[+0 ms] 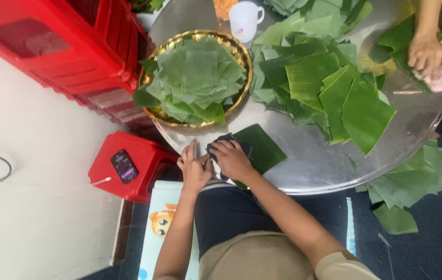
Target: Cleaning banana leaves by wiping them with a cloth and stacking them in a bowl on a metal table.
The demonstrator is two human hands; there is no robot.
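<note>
Left hand (pixel 194 167) flat at the near edge of the round metal surface (pixel 314 166), grip released, fingers spread, likely pinning the leaf edge. Right hand (pixel 231 158) clenched on a dark cloth (pixel 226 140), pressing it onto a dark green banana leaf piece (pixel 260 148) lying flat at the rim, looks like wiping.

Beside it, a red stool (pixel 127 166) carries a phone (pixel 124 166).

Further in: gold tray (pixel 231 44) stacked with cut leaf squares (pixel 195 78); loose leaf pile (pixel 324 83) mid-surface, within reach. White mug (pixel 244 19) behind.

Far side: another person's hands (pixel 428 54) press a pink cloth (pixel 441 83) on a leaf. Spare leaves on the floor (pixel 407 181).
</note>
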